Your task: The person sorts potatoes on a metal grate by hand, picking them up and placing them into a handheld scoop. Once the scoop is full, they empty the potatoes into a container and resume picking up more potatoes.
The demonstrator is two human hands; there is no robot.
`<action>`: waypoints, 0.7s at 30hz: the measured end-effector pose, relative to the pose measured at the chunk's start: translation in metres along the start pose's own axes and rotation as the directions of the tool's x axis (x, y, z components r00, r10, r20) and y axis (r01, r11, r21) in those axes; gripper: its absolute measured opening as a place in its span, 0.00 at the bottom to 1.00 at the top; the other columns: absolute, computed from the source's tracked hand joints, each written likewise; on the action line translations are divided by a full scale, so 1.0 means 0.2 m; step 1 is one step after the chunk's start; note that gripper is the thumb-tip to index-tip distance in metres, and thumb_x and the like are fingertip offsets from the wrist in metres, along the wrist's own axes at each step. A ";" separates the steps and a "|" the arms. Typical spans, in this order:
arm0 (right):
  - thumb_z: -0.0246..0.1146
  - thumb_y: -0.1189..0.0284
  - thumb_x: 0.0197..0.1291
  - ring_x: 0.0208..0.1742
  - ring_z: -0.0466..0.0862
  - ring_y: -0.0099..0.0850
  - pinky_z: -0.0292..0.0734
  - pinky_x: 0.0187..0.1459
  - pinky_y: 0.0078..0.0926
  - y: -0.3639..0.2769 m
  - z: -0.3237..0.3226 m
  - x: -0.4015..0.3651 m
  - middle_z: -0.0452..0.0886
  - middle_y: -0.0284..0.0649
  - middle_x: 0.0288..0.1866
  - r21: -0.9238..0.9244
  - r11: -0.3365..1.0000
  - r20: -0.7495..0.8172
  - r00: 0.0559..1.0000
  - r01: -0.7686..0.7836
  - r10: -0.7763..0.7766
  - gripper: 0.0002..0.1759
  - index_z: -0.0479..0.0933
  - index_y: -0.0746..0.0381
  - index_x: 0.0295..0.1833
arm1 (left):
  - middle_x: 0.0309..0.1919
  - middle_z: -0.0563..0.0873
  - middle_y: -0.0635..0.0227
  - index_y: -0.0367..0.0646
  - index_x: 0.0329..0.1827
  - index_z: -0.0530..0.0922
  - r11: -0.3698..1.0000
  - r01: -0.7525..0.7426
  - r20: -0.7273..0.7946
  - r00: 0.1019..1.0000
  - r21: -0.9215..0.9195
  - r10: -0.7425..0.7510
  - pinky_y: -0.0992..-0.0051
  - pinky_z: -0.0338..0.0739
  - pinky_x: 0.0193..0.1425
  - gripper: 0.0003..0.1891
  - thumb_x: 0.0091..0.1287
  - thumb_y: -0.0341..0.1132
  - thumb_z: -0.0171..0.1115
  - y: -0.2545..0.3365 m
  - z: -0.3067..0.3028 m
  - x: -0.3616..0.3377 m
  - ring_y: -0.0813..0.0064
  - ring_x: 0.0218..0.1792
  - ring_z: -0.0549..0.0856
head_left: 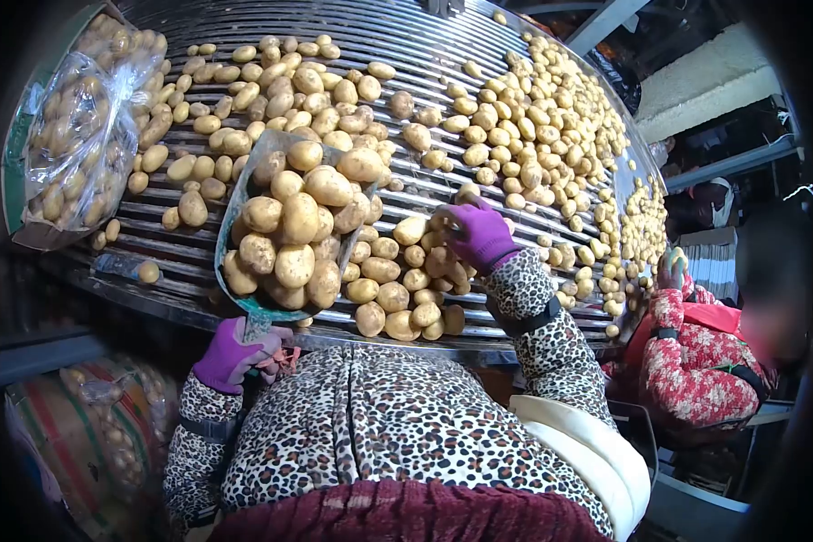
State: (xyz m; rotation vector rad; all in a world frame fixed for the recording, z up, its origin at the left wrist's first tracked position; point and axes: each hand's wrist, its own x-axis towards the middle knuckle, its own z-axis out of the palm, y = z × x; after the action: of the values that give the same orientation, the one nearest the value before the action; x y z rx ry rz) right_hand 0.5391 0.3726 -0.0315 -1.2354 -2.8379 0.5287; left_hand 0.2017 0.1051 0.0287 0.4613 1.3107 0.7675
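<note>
A green scoop-like container piled with potatoes rests at the front edge of the slatted sorting table. Below it my left hand, in a purple and grey glove, is closed around its greenish handle end; reddish string shows by the fingertips. To the right, my right hand, in a purple glove, reaches palm down over loose potatoes. Its fingers curl around a potato, partly hidden by the glove.
A green-edged carton holds plastic-wrapped potatoes at left. More potatoes spread across the slats. A striped sack stands below left. At right, a co-worker in a red patterned sleeve has a gloved hand at the table.
</note>
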 end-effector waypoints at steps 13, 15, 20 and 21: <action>0.68 0.56 0.50 0.53 0.81 0.47 0.78 0.51 0.47 0.22 -0.16 0.53 0.78 0.47 0.53 -0.267 0.886 -0.041 0.923 -0.380 0.384 0.24 0.77 0.47 0.54 | 0.30 0.84 0.63 0.31 0.48 0.81 0.999 -0.049 -0.023 0.999 -0.022 0.048 0.79 0.77 0.28 0.19 0.65 0.41 0.66 -0.02 0.02 0.00 0.76 0.26 0.83; 0.63 0.54 0.56 0.52 0.82 0.47 0.78 0.51 0.47 0.31 -0.10 0.55 0.80 0.47 0.51 -0.325 0.894 0.014 0.943 -0.310 0.333 0.22 0.77 0.49 0.55 | 0.29 0.84 0.65 0.32 0.48 0.81 0.999 -0.032 -0.047 0.998 -0.044 0.030 0.80 0.77 0.28 0.18 0.65 0.39 0.66 -0.01 0.01 -0.01 0.77 0.25 0.82; 0.65 0.57 0.60 0.45 0.86 0.45 0.80 0.45 0.42 0.31 -0.10 0.60 0.86 0.44 0.41 -0.158 0.951 0.092 0.955 -0.264 0.281 0.19 0.79 0.52 0.54 | 0.29 0.84 0.65 0.32 0.48 0.82 0.997 -0.034 -0.035 0.999 -0.063 0.032 0.81 0.76 0.27 0.18 0.65 0.40 0.65 -0.06 -0.02 -0.01 0.80 0.23 0.81; 0.66 0.61 0.60 0.44 0.86 0.42 0.81 0.45 0.38 0.26 -0.11 0.55 0.86 0.43 0.40 -0.059 0.987 -0.020 0.989 -0.149 0.148 0.18 0.79 0.53 0.55 | 0.29 0.84 0.65 0.32 0.46 0.82 0.997 -0.034 -0.026 0.999 -0.064 0.033 0.82 0.77 0.26 0.17 0.66 0.40 0.64 -0.04 -0.01 -0.01 0.81 0.22 0.81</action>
State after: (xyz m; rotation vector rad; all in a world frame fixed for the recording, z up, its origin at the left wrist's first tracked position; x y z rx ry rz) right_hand 0.5021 0.4908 -0.0399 -1.4639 -2.7831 0.4372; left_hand 0.2014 0.0979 0.0239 0.4240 1.3000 0.8434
